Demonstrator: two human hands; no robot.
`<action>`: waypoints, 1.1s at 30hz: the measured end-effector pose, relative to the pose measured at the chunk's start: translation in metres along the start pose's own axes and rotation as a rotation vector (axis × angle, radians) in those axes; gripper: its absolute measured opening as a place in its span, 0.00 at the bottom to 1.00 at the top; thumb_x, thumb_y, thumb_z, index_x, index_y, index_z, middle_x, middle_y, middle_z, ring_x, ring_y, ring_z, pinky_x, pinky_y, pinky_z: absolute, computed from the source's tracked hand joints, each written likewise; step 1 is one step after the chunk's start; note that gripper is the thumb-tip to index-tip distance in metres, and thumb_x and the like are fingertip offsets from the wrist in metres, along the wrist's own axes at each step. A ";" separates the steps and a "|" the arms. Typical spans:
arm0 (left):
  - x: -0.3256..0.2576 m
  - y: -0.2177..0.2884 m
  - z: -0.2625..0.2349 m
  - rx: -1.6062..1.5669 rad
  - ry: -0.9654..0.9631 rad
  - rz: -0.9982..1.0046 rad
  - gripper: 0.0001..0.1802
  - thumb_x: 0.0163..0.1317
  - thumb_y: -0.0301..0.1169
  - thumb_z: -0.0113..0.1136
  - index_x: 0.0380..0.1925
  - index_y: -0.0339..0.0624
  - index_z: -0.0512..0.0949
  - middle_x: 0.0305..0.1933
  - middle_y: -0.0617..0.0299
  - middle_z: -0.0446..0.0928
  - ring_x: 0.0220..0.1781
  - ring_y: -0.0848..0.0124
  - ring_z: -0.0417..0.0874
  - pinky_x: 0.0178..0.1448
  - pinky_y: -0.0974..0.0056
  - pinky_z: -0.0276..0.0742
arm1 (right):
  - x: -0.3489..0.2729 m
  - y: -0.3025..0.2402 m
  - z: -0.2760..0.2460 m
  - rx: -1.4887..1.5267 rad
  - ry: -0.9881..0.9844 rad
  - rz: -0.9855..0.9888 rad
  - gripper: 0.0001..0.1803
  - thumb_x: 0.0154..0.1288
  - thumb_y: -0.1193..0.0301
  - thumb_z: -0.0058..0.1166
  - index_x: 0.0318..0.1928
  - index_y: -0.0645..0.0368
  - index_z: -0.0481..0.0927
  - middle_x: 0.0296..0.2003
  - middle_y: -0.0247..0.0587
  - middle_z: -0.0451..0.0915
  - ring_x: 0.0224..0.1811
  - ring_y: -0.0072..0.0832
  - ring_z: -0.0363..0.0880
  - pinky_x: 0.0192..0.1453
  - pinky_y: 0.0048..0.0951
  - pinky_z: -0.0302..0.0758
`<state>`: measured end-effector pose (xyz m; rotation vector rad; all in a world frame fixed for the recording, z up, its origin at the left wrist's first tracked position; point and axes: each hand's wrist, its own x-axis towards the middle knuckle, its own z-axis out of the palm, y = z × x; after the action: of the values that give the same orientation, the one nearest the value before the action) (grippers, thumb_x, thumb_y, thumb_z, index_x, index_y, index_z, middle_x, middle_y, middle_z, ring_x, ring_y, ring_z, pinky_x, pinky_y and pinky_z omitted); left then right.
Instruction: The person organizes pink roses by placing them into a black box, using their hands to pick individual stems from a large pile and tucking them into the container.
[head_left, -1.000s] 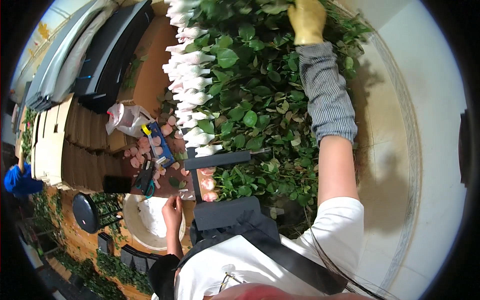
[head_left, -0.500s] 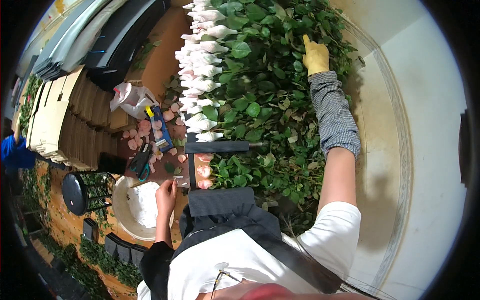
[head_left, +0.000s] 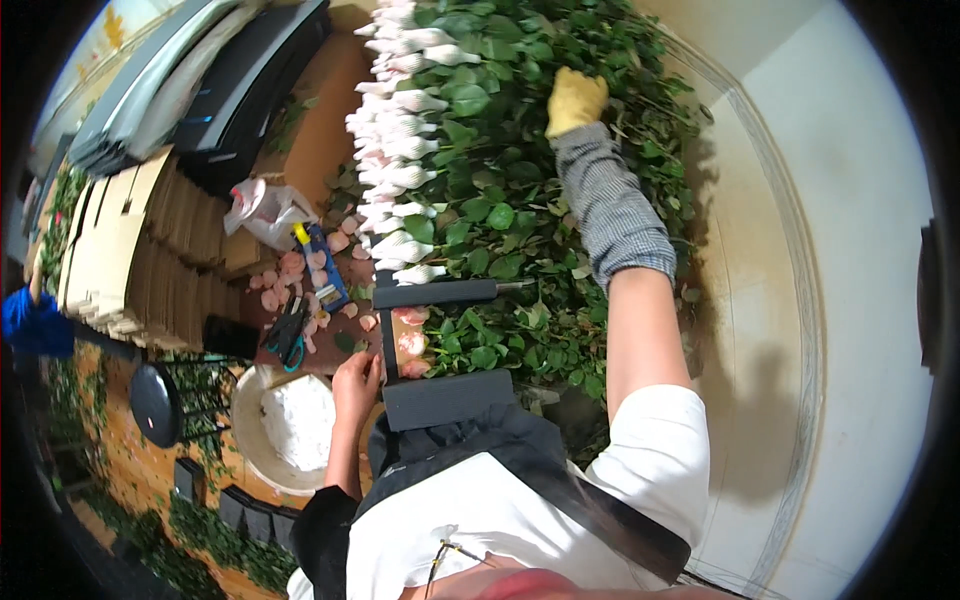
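Roses [head_left: 400, 140] fill the bench; the gloved right hand [head_left: 575, 100] has drawn back from the far edge, fingers clamped on stems [head_left: 640, 110]; left hand [head_left: 355, 380] rests, fingers together.

Setting: flower-packing workshop.
Long row of net-sleeved rose heads [head_left: 395, 150] lies on the workbench [head_left: 315, 130]. Left of the roses: loose pink petals [head_left: 300, 275], scissors [head_left: 288, 335], stacked corrugated cardboard [head_left: 120, 250]. Right of them: dense cut foliage [head_left: 500, 200].
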<state>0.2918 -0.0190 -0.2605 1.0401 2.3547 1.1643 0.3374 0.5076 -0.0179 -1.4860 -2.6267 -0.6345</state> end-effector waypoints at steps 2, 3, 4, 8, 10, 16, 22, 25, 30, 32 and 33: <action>-0.003 -0.004 -0.002 0.043 -0.023 -0.059 0.10 0.69 0.32 0.63 0.35 0.35 0.82 0.30 0.47 0.80 0.32 0.48 0.83 0.37 0.53 0.77 | 0.014 0.000 -0.010 -0.024 0.074 -0.029 0.19 0.68 0.64 0.64 0.58 0.48 0.84 0.55 0.39 0.84 0.61 0.36 0.81 0.75 0.46 0.65; -0.005 -0.007 -0.003 -0.035 -0.023 -0.112 0.10 0.70 0.31 0.63 0.36 0.35 0.82 0.30 0.46 0.81 0.32 0.50 0.84 0.38 0.54 0.78 | 0.018 -0.001 -0.016 -0.024 0.334 -0.112 0.17 0.70 0.64 0.61 0.57 0.46 0.84 0.54 0.38 0.85 0.59 0.36 0.81 0.74 0.46 0.66; -0.006 -0.011 -0.004 -0.065 -0.014 -0.104 0.10 0.71 0.32 0.62 0.36 0.35 0.83 0.30 0.45 0.81 0.32 0.50 0.85 0.38 0.55 0.78 | 0.022 -0.002 -0.024 0.094 0.594 -0.160 0.15 0.72 0.64 0.59 0.57 0.44 0.85 0.52 0.37 0.85 0.58 0.36 0.82 0.74 0.46 0.67; -0.007 -0.021 -0.007 -0.122 -0.007 -0.127 0.10 0.72 0.31 0.62 0.37 0.33 0.82 0.27 0.46 0.80 0.28 0.60 0.83 0.36 0.58 0.77 | -0.003 0.003 -0.041 0.343 0.658 -0.452 0.21 0.69 0.76 0.55 0.61 0.48 0.83 0.55 0.42 0.85 0.59 0.42 0.81 0.68 0.42 0.76; -0.002 -0.019 -0.008 -0.236 0.000 -0.137 0.10 0.73 0.30 0.62 0.37 0.32 0.81 0.26 0.52 0.80 0.28 0.71 0.79 0.37 0.62 0.77 | -0.039 0.014 -0.042 0.560 0.461 -0.527 0.27 0.64 0.84 0.52 0.62 0.53 0.81 0.58 0.48 0.83 0.58 0.48 0.82 0.64 0.44 0.79; 0.032 0.028 -0.011 -0.823 0.008 -0.074 0.29 0.71 0.23 0.61 0.71 0.37 0.68 0.57 0.59 0.82 0.59 0.69 0.82 0.65 0.63 0.76 | -0.220 0.027 -0.019 0.641 0.048 -0.692 0.28 0.59 0.85 0.57 0.61 0.58 0.81 0.51 0.56 0.84 0.54 0.51 0.83 0.58 0.45 0.81; 0.049 0.091 -0.018 -1.099 -0.232 -0.124 0.21 0.73 0.26 0.61 0.64 0.34 0.76 0.52 0.62 0.84 0.53 0.76 0.82 0.61 0.66 0.77 | -0.316 0.001 0.021 0.719 -0.391 -0.582 0.21 0.58 0.82 0.55 0.54 0.60 0.81 0.44 0.57 0.83 0.46 0.56 0.83 0.49 0.49 0.83; 0.046 0.098 -0.016 -1.173 -0.243 -0.166 0.17 0.74 0.27 0.61 0.59 0.33 0.79 0.49 0.65 0.85 0.47 0.81 0.81 0.55 0.70 0.78 | -0.338 -0.008 0.032 0.724 -0.393 -0.513 0.20 0.59 0.79 0.57 0.54 0.58 0.82 0.43 0.55 0.83 0.46 0.55 0.83 0.49 0.51 0.82; 0.040 0.091 -0.005 -1.103 -0.010 -0.091 0.13 0.74 0.26 0.59 0.55 0.32 0.80 0.47 0.62 0.84 0.45 0.78 0.82 0.50 0.70 0.79 | -0.358 -0.022 0.026 0.692 -0.419 -0.575 0.22 0.59 0.78 0.56 0.56 0.56 0.81 0.41 0.56 0.83 0.45 0.56 0.82 0.49 0.51 0.82; 0.038 0.086 -0.006 -1.087 -0.029 -0.088 0.12 0.74 0.25 0.57 0.53 0.31 0.82 0.47 0.62 0.84 0.44 0.76 0.83 0.50 0.68 0.80 | -0.360 -0.028 0.018 0.685 -0.461 -0.598 0.25 0.60 0.78 0.55 0.60 0.56 0.80 0.40 0.57 0.83 0.44 0.56 0.82 0.49 0.51 0.81; 0.037 0.083 -0.008 -0.990 -0.005 -0.044 0.12 0.74 0.25 0.58 0.52 0.31 0.82 0.47 0.62 0.84 0.45 0.76 0.83 0.51 0.68 0.80 | -0.359 -0.030 0.014 0.662 -0.455 -0.598 0.26 0.60 0.78 0.55 0.60 0.55 0.80 0.41 0.57 0.83 0.44 0.56 0.82 0.49 0.51 0.81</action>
<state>0.3010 0.0365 -0.1888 0.5998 1.4128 1.9562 0.5069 0.2091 -0.1293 -0.7023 -3.1395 0.6121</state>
